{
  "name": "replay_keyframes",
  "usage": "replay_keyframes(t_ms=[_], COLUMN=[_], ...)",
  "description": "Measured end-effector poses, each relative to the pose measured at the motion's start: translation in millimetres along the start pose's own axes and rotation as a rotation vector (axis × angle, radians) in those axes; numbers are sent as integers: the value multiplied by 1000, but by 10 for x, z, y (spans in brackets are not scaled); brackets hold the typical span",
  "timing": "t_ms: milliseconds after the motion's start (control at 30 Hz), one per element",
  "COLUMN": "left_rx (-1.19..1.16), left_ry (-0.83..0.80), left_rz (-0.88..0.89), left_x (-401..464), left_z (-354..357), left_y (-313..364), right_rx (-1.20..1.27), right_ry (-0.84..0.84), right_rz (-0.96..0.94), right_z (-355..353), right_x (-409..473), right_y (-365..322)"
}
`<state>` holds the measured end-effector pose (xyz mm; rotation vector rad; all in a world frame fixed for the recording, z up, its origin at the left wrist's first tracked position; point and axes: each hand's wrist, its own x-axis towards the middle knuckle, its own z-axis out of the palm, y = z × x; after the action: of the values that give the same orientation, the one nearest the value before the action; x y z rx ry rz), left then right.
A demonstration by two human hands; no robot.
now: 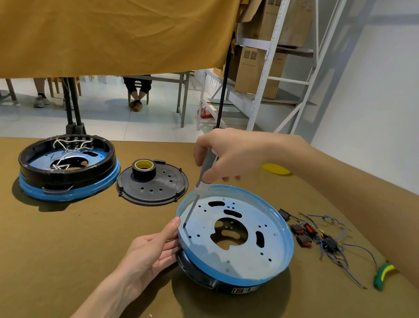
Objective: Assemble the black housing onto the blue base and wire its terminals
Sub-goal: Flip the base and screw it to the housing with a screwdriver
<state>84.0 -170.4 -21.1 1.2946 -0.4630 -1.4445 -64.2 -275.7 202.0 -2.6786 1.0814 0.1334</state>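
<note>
The blue base [235,260] lies in front of me, its hollow side up, on top of a black housing [200,275] that shows under its near rim. My right hand [226,156] grips a screwdriver [198,193] upright, its tip set on the base's left inner edge. My left hand [153,246] rests with straight fingers against the base's left rim. A tangle of blue wires with small black and red terminals [319,238] lies to the right.
At the far left stands another black housing on a blue base [67,171] with white wires inside. A black perforated lid [152,185] carries a tape roll [144,167]. Green-and-yellow tool handles [384,274] lie at the right edge. A yellow disc [276,169] sits at the back.
</note>
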Motion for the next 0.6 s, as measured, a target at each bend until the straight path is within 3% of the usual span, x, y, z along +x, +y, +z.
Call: replay_keyframes(t_ms=[167,267,367,600], left_rx=[-3,-82,-264,-324], left_ry=[-5,-24,-33,-33], left_rz=[11,-8,-66,-80], left_x=[-44,-37,-65,-74], left_z=[13,-11,-32,-47], left_y=[13,-12,9,11], right_rx=[-91,-19,77,351], right_ry=[154,113,185,305], right_rz=[72,66,79,169], right_z=[134,63,-10,-55], right_x=[31,-1,-34,-97], right_y=[20,69,162,353])
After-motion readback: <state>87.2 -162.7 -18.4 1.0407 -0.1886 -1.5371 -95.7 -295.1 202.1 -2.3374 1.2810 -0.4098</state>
